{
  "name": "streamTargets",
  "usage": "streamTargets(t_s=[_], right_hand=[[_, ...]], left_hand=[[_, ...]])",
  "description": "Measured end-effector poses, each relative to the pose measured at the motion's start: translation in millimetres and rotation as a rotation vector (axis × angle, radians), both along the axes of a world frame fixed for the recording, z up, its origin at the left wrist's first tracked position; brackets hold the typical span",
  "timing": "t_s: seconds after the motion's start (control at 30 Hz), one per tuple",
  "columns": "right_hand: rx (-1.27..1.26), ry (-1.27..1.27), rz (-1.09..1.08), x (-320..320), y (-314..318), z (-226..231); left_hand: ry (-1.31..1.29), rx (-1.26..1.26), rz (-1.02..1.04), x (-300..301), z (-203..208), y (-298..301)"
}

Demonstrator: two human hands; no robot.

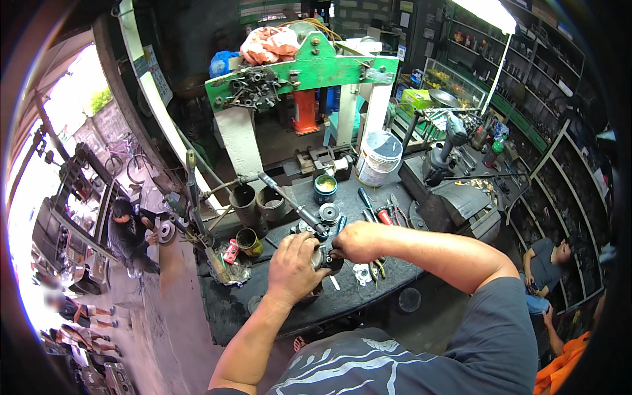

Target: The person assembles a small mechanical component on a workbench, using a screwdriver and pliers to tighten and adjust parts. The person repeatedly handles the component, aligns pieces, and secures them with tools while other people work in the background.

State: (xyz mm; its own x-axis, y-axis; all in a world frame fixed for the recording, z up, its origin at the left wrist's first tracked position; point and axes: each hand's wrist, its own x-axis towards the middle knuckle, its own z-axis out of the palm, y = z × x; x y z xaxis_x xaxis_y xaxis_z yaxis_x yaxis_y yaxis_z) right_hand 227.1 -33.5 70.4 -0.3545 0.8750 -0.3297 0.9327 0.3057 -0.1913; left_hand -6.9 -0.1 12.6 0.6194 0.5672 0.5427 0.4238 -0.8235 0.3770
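Note:
Over the near edge of the dark workbench [227,306], my left hand [294,266] is curled round a dark and silvery metal part [322,257]. Most of that part is covered by my fingers, so its kind is unclear. My right hand [361,241] is closed in a fist against the part's right side; what it grips is hidden. A blue handle [342,224] shows just above this fist, and whether I hold it cannot be made out. Behind my hands lie a grooved pulley [329,212] and a long bar with a dark grip [299,209]. Pliers [377,269] and a silvery plate [361,274] lie below my right wrist.
A green press frame [296,74] stands at the back. On the bench are a white bucket [380,158], a grease tub [325,187], upright metal cylinders [243,199], a yellow can [249,242], a red-handled tool [384,216] and a vise [454,204]. Other people are at left and right.

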Motion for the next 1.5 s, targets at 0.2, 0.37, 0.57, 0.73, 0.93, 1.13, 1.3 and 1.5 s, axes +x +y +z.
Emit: streamTargets(t_s=[0.2,0.37,0.57,0.73,0.93,1.13,1.3,1.5], right_hand=[[0.103,0.231,-0.299,-5,-51,-10],[0.498,0.59,-0.651,77,-88,-6],[0.695,0.678,-1.07,172,-188,-27],[1.141,0.596,-1.233,254,-247,-58],[1.214,0.976,-1.136,318,-255,-116],[1.277,0.881,-1.052,312,-253,-130],[1.289,0.905,-1.016,306,-250,-121],[1.25,0.826,-1.069,307,-246,-119]], left_hand=[[0.026,0.003,-0.008,0,5,1],[0.043,-0.006,-0.032,0,13,-1],[-0.029,-0.228,0.004,1,15,-4],[-0.252,-0.529,-0.035,5,10,-5],[-0.214,-0.544,0.041,5,14,-3],[-0.182,-0.491,0.135,10,14,-5],[-0.187,-0.49,0.057,3,13,-2],[-0.327,-0.457,0.087,-10,1,-6]])
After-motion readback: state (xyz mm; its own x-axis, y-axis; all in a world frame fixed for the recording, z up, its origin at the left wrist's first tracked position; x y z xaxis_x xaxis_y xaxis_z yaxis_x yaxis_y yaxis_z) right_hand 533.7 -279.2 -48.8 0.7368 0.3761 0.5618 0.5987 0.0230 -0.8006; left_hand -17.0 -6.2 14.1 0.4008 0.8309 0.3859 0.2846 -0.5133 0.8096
